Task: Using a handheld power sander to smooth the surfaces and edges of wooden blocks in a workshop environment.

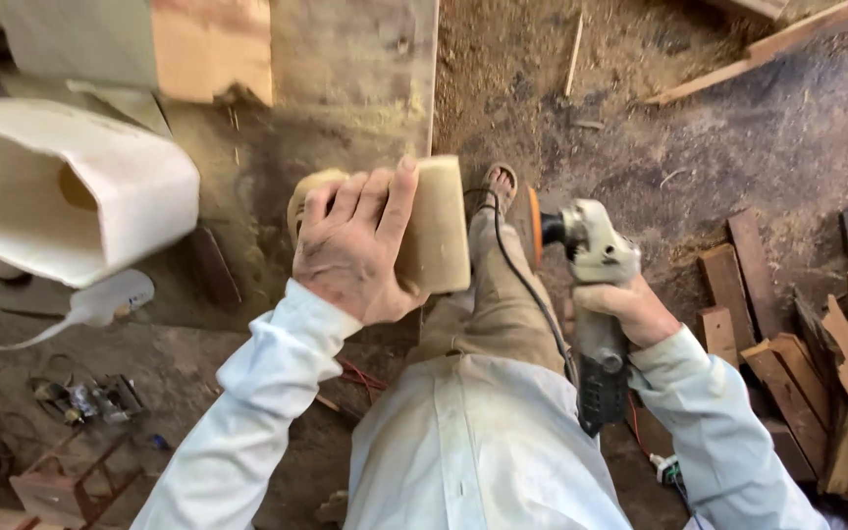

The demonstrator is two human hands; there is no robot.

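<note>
Left grip (353,257) clamped over pale wooden block (429,228), fingers spread across its top face, thumb up along the near side. Block held up in the air, above the dirt floor (640,128) and just left of the trouser leg (493,294). Rounded tan end of the block sticking out past the knuckles at left.

Right grip (630,309) wrapped tight round body of angle grinder (596,294), fingers closed on the grey housing. Orange disc (535,226) at grinder's front, edge-on, near the block's right side but apart from it. Black cord (517,280) running from the grinder back across the leg. Dark rear handle poking down toward the shirt.

Sandalled foot (501,185) visible past the block on the floor. White sleeves on both arms, dusty pale shirt below.

Stack of wood offcuts (797,363) at right on the floor. Large white curved piece (61,186) at left, possibly moulded plastic or sheet, hard to tell. Upright plank (355,69) behind the block. Clutter of small tools (90,400) lower left, blurred.
</note>
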